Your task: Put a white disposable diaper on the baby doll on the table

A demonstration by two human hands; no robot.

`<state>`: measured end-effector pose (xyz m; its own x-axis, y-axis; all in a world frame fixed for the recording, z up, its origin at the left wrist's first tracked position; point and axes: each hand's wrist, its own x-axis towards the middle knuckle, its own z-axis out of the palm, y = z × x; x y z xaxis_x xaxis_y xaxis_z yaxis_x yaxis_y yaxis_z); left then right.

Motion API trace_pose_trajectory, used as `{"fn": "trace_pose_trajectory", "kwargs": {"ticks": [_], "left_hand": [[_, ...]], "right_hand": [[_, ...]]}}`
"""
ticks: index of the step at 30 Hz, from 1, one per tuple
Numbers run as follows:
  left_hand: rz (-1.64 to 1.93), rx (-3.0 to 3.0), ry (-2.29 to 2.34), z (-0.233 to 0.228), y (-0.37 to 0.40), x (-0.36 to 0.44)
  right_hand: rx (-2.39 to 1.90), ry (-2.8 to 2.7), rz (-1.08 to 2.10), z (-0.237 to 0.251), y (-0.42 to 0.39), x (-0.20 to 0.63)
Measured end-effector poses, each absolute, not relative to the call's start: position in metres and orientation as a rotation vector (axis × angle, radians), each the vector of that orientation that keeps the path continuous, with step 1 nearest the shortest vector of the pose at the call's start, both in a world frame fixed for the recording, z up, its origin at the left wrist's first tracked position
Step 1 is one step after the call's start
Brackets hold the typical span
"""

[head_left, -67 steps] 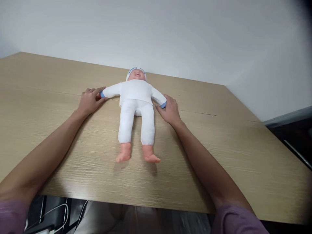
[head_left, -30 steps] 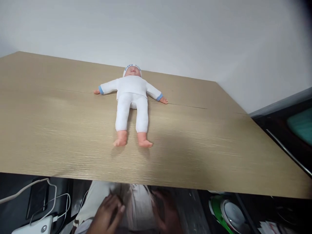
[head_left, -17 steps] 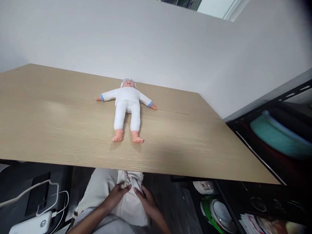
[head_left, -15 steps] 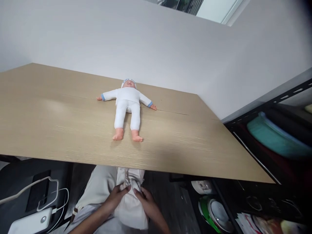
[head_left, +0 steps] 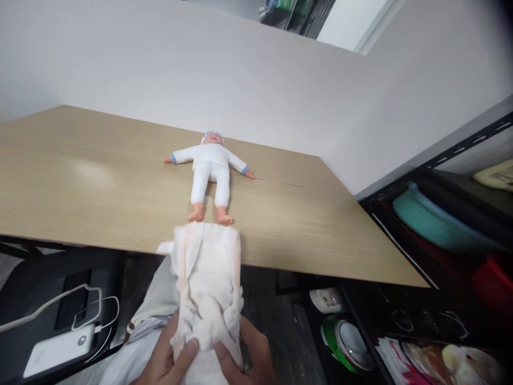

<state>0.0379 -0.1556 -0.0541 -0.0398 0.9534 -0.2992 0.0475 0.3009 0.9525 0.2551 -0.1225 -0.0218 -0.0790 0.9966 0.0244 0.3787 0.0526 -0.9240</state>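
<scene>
Wooden table (head_left: 100,198) bears doll (head_left: 210,170) — cap lettering blurred, unreadable.

Bright even light, soft shadows, dark vignette top-right corner.

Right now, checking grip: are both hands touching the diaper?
Touching. Head view shows the left hand and right hand gripping the diaper's lower end.

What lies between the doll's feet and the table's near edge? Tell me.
In the head view, bare wood of the table, overlapped by the top of the white diaper raised just below the doll.
</scene>
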Motion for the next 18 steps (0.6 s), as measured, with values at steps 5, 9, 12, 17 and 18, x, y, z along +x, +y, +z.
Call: {"fn": "trace_pose_trajectory", "kwargs": {"ticks": [5, 9, 12, 17, 18], "left_hand": [[1.043, 0.792, 1.361, -0.043, -0.123, 0.038], [1.101, 0.726, 1.257, -0.043, -0.105, 0.041], [1.116, 0.725, 1.251, -0.048, -0.102, 0.041], [1.093, 0.722, 1.313, -0.052, -0.102, 0.039], [1.09, 0.711, 1.319, -0.052, -0.102, 0.039]], "right_hand": [[-1.357, -1.662, 0.984, -0.018, -0.09, 0.242], [-1.355, -1.677, 1.012, -0.031, -0.086, 0.242], [-1.373, -1.65, 0.891, -0.042, -0.087, 0.245], [-1.396, -1.582, 0.511, -0.044, -0.079, 0.249], [-1.379, -1.596, 0.459, -0.041, -0.074, 0.248]]}}
